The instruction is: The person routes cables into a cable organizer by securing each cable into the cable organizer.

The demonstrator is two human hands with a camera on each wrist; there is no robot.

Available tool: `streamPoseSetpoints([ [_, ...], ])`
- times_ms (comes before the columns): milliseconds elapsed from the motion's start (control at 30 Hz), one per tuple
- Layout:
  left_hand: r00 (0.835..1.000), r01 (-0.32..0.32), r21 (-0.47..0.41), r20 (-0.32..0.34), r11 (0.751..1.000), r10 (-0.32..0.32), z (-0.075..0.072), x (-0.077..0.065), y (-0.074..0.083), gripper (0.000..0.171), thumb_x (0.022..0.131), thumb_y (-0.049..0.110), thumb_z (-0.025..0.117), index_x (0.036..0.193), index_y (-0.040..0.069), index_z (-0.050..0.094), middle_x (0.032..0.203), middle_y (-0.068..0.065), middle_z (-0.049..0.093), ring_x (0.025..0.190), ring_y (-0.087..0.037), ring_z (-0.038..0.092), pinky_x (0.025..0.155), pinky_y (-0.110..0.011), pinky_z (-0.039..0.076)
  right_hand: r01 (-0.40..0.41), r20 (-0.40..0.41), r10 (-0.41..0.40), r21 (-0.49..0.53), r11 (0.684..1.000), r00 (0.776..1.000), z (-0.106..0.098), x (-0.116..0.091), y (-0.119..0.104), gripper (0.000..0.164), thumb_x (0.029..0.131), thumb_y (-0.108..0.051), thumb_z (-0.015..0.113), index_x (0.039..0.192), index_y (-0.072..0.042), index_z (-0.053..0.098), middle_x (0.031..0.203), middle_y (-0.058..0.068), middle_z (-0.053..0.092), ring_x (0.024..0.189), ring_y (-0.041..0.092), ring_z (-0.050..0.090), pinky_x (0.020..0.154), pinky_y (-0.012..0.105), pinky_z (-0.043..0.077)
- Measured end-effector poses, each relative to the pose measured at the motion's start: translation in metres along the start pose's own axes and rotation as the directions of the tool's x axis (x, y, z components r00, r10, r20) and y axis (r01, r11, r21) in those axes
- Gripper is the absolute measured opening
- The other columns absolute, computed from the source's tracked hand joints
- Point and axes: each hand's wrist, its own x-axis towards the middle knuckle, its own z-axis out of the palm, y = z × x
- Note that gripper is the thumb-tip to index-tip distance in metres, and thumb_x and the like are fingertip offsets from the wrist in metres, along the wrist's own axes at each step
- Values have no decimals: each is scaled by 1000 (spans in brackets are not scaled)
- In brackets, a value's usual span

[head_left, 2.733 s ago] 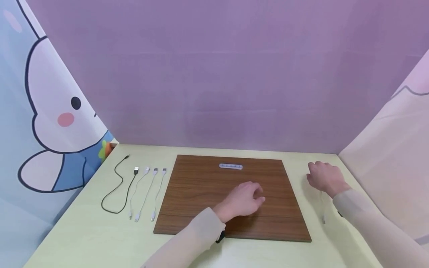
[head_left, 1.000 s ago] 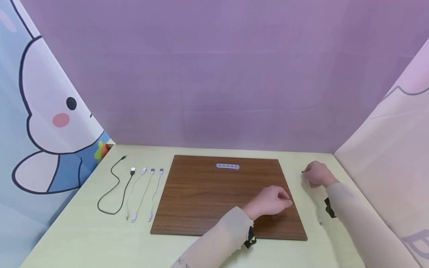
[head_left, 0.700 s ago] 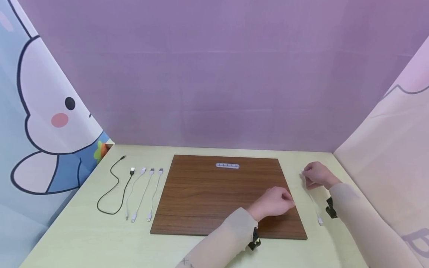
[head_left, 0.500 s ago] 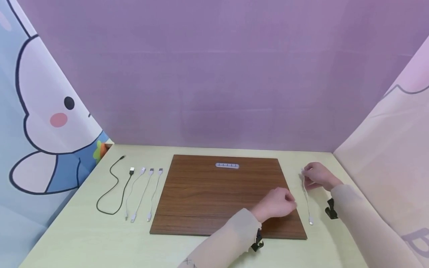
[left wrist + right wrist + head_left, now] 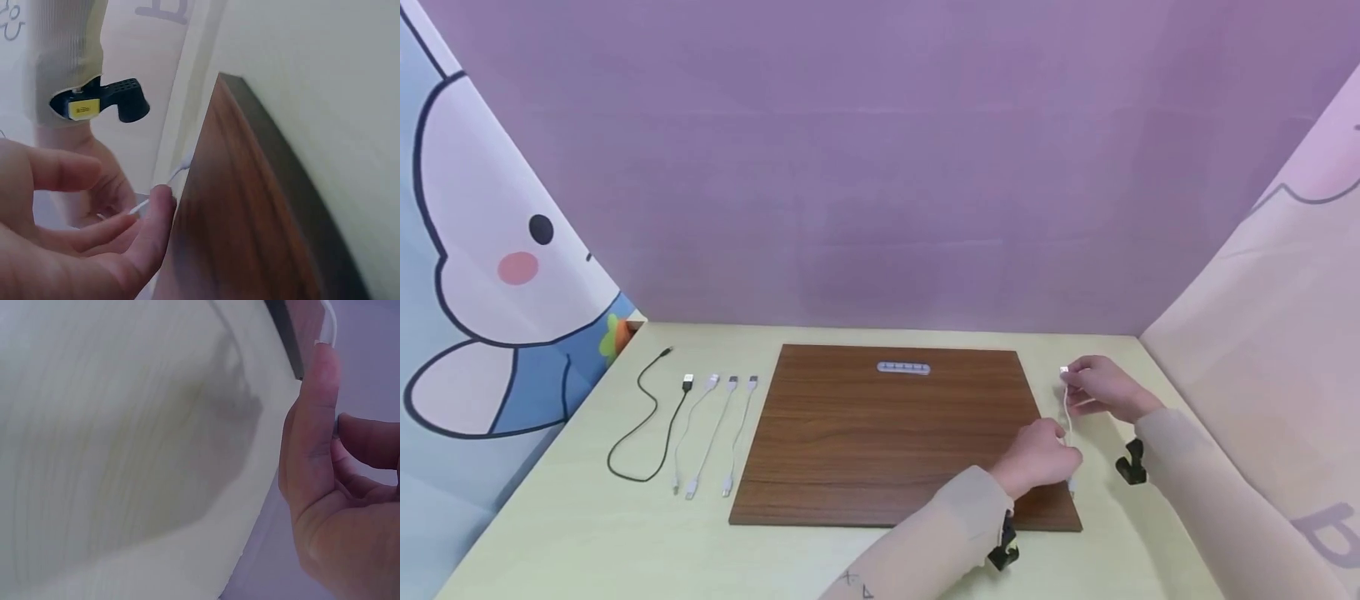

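Observation:
My right hand pinches a short white USB cable near its metal USB-A plug, which points up past the fingertips. The rest of the cable hangs beside the right edge of the brown wooden board. My left hand is over that edge. In the left wrist view, the thumb and index fingertips of the left hand are apart, and the cord crosses the gap at their tips. In the right wrist view, the right hand has its thumb against the fingers; the cable shows above.
A pale cable clip strip with slots sits at the back of the board. Left of the board lie a black USB cable and three white cables, one of them nearest the board. A purple backdrop stands behind the table.
My right hand has lifted the white cable and shifted left with it toward the board. Meanwhile my left hand has travelled right across the board up to the cord.

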Motion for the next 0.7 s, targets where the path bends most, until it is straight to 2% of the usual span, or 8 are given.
streamPoseSetpoints([
  [67,999,31,-77,-17,997,-32,3,2,-1,42,81,13,69,122,5,66,117,0,65,95,-14,55,93,-33,49,2,4,-2,13,1000,1000,0,0,-2,34,107,-10,45,125,17,41,87,10,63,77,17,64,76,36,61],
  [233,994,104,-247,-19,964,-112,10,5,1,29,81,9,72,108,1,66,106,-3,61,91,-19,53,90,-40,49,-4,12,4,34,999,1000,1,-1,-8,32,107,-10,45,125,16,42,87,10,62,78,17,64,77,37,61],
  [267,993,112,-274,-16,955,-121,11,5,2,24,81,9,72,103,1,66,101,-4,61,88,-19,53,86,-39,50,-5,10,4,39,999,1000,2,0,-9,31,106,-10,45,124,16,42,88,10,62,78,17,64,77,37,61],
  [300,992,113,-311,-12,944,-123,11,4,3,19,82,7,72,99,0,66,96,-5,60,84,-19,53,84,-40,50,-3,10,3,43,999,1000,3,0,-10,31,106,-10,46,124,15,42,88,10,62,78,17,64,77,37,61],
  [400,992,109,-413,-6,904,-123,10,1,7,15,84,0,69,97,-2,63,87,-7,56,73,-19,54,79,-39,54,4,7,-4,59,998,1000,5,2,-12,33,106,-10,47,125,16,41,89,11,62,79,17,65,78,37,61],
  [500,992,110,-502,7,858,-123,9,-2,9,16,84,-8,66,98,-4,60,85,-10,56,66,-23,61,74,-41,59,8,6,-8,70,997,1000,7,4,-13,36,105,-11,49,127,17,41,92,12,62,82,17,65,80,37,60],
  [700,989,141,-559,51,817,-136,6,1,7,26,82,-14,67,103,-1,57,85,-14,58,62,-25,66,66,-37,61,18,10,-19,79,997,1000,12,6,-17,42,105,-12,51,132,18,41,103,18,60,90,21,64,82,37,60],
])
